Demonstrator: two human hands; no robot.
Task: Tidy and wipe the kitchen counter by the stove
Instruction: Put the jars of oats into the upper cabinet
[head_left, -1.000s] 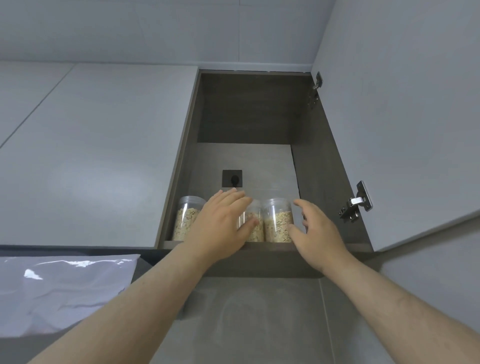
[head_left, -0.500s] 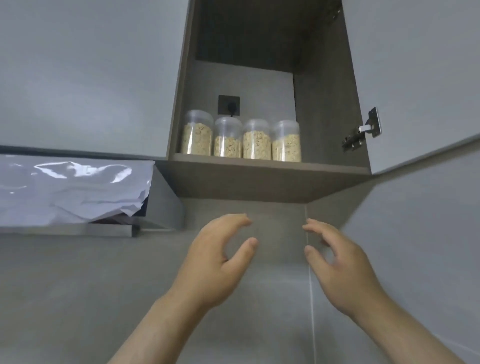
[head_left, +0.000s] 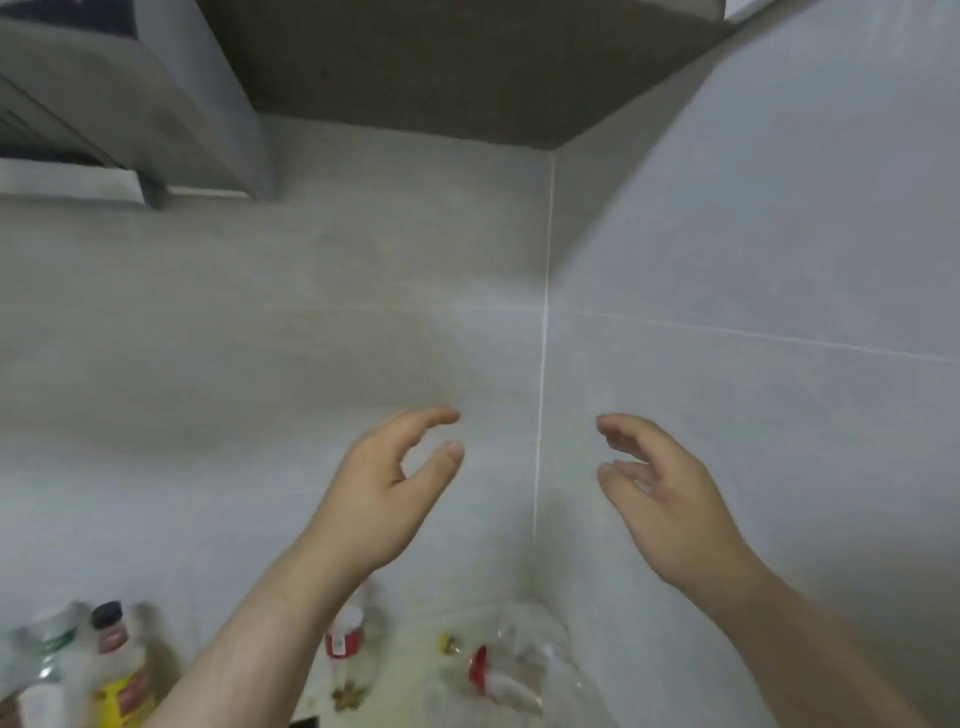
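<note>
1. Grey tiled walls (head_left: 311, 338) are filling most of the view, meeting in a corner seam right of centre.
2. Dark cabinet underside (head_left: 467, 67) is running across the top, above that corner.
3. Range hood (head_left: 130, 104) is sitting top left, beside the cabinet underside.
4. Left hand (head_left: 384, 499) is hanging in mid-air in front of the back wall, left of the seam. Its fingers are loosely curved, thumb apart from the index, gripping nothing.
5. Right hand (head_left: 670, 499) is hanging about level with it, right of the seam. Its fingers are relaxed and slightly spread, also carrying nothing. The hands are well apart.
6. Counter (head_left: 410, 675) is showing only as a pale strip at the bottom edge, below both forearms, running into the corner.
7. Clear plastic container (head_left: 514, 670) with a red label is lying on the counter in the corner. It is blurred, type unclear.
8. Yellow-labelled bottle (head_left: 117, 675) with a dark cap is standing bottom left, with a clear bottle (head_left: 41, 654) just beside it on the left.
9. Jar (head_left: 345, 649) with a red-and-white top is standing right beside the left forearm.
</note>
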